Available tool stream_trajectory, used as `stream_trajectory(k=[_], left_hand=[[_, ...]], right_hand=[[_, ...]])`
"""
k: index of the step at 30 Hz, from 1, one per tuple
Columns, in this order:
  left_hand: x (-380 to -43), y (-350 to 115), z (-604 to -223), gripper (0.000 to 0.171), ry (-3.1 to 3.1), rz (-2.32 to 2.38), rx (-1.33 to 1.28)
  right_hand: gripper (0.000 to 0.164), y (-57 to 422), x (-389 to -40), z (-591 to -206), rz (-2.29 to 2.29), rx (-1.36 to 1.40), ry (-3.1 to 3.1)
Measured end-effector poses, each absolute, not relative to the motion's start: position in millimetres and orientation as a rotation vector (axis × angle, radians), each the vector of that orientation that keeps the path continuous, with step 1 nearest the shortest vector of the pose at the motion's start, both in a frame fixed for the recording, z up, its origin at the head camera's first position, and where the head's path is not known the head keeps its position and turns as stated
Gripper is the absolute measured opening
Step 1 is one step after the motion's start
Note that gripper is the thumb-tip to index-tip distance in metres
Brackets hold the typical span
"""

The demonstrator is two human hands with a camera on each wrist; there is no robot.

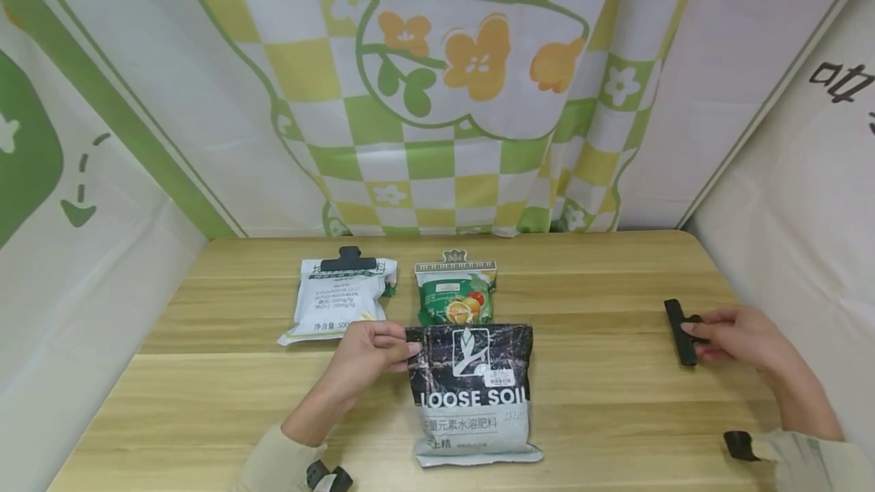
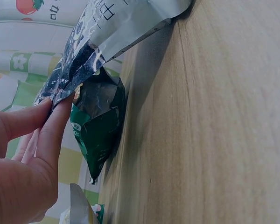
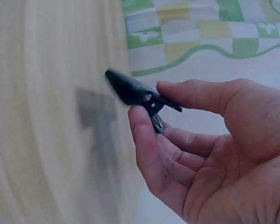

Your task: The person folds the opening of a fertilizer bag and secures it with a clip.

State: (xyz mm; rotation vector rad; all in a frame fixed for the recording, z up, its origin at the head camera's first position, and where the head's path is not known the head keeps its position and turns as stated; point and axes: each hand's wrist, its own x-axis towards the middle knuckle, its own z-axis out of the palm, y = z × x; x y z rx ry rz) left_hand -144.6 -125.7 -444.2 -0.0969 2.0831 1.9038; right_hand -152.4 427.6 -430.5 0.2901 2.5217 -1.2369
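Observation:
A black and silver bag of loose soil fertilizer (image 1: 472,393) is in the middle of the table, its printed front toward me. My left hand (image 1: 372,355) pinches its upper left corner between thumb and fingers; the left wrist view shows that corner of the bag (image 2: 79,70) in the grip. Off to the right, my right hand (image 1: 741,340) holds a black bag clip (image 1: 681,332) above the table. In the right wrist view, thumb and fingers are on the handles of the clip (image 3: 130,91), and its shadow falls on the wood.
Behind the soil bag is a green fruit-printed bag (image 1: 454,298) with a decorated clip (image 1: 454,260) along its top. Left of that lies a white bag (image 1: 335,306) bearing a black clip (image 1: 349,258). A checkered curtain (image 1: 437,173) hangs behind the wooden table (image 1: 588,416).

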Motion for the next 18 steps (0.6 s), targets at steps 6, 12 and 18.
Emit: stream_trajectory(k=[6, 12, 18], left_hand=[[-144.5, -126.0, -443.7, 0.023, 2.077, 1.895, -0.099], [-143.2, -126.0, -442.8, 0.024, 2.070, 1.904, -0.087], [-143.4, -125.1, -440.9, 0.023, 2.062, 1.913, -0.095]], right_hand=[[0.070, 417.9, -151.8, -419.0, -1.148, 0.215, 2.625], [0.069, 405.5, -153.7, -411.5, -1.081, 0.122, 2.693], [0.070, 392.3, -161.7, -403.0, -0.999, 0.062, 2.743]])
